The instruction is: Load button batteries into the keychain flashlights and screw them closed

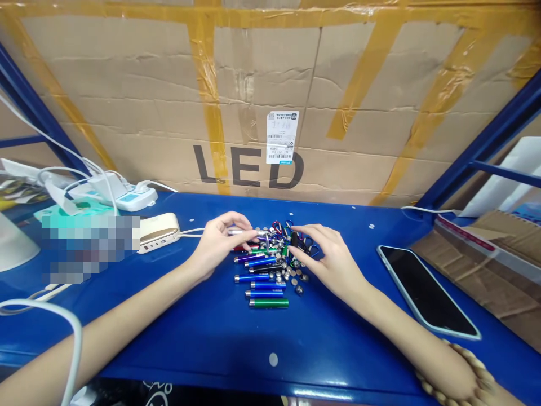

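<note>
My left hand (222, 239) pinches a slim silver-pink penlight (242, 231) between thumb and fingers, above the left side of a pile. My right hand (332, 251) is over the pile's right side, thumb and forefinger apart, with a short black piece (295, 239) between the tips; no firm grip on it shows. Below the hands lie several blue penlights (266, 286), a green penlight (269, 303) and a black one (265, 269), roughly in a column. Small round button cells (295, 281) are heaped beside them. Coloured carabiner clips (276, 226) lie behind, partly hidden by my right hand.
A phone (426, 290) lies face up on the blue table (203, 338), right of my arm. To the left are a cream power bank (159, 232) with a cable and a white power strip (135, 197). A big taped carton (160, 113) stands behind; flattened cardboard (477, 265) lies right.
</note>
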A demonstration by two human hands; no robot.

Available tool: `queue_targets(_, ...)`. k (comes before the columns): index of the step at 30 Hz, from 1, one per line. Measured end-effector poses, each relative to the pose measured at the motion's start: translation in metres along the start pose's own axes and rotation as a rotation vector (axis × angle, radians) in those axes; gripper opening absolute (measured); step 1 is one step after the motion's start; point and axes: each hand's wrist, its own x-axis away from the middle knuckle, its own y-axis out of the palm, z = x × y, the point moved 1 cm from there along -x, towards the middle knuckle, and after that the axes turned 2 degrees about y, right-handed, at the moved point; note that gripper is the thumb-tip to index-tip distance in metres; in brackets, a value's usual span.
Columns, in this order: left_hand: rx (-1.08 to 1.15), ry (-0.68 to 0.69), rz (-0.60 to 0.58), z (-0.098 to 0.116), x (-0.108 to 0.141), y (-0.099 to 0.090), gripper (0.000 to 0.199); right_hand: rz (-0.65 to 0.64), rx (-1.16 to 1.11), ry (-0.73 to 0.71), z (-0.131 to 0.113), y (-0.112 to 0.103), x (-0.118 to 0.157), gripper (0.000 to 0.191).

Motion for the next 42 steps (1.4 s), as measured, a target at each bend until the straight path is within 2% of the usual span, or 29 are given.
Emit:
queue_targets(4,0.124,-0.148,-0.079,0.007,0.014,0.013,0.020,0.018,-0.048,-0.095,-0.009,0.000,0.004,0.035)
queue_targets(9,0.243,-0.276,-0.178,0.014,0.027,0.023,0.022,0.008,-0.170,-0.197,-0.020,0.002,0.008,0.030)
queue_targets(14,0.276,-0.328,-0.198,0.015,0.033,0.023,0.021,-0.005,-0.272,-0.176,-0.020,0.005,0.010,0.012)
queue_targets(21,0.303,-0.389,-0.198,0.014,0.027,0.020,0.017,0.050,-0.309,-0.128,-0.017,0.002,0.009,0.010)
queue_targets(25,0.309,-0.427,-0.260,0.014,0.026,0.021,0.023,0.078,-0.355,-0.041,-0.018,0.000,0.008,0.011)
queue_targets(28,0.261,-0.454,-0.327,0.016,0.027,0.022,0.026,0.082,-0.410,-0.028,-0.018,-0.002,0.008,0.011)
queue_targets(33,0.147,-0.474,-0.434,0.017,0.030,0.024,0.032,0.132,-0.442,-0.131,-0.019,-0.004,0.007,0.019)
queue_targets(37,0.057,-0.384,-0.527,0.020,0.033,0.026,0.024,0.130,-0.411,-0.180,-0.020,-0.004,0.007,0.024)
queue_targets(42,-0.017,-0.347,-0.508,0.021,0.033,0.026,0.034,0.082,-0.431,-0.209,-0.023,-0.004,0.008,0.028)
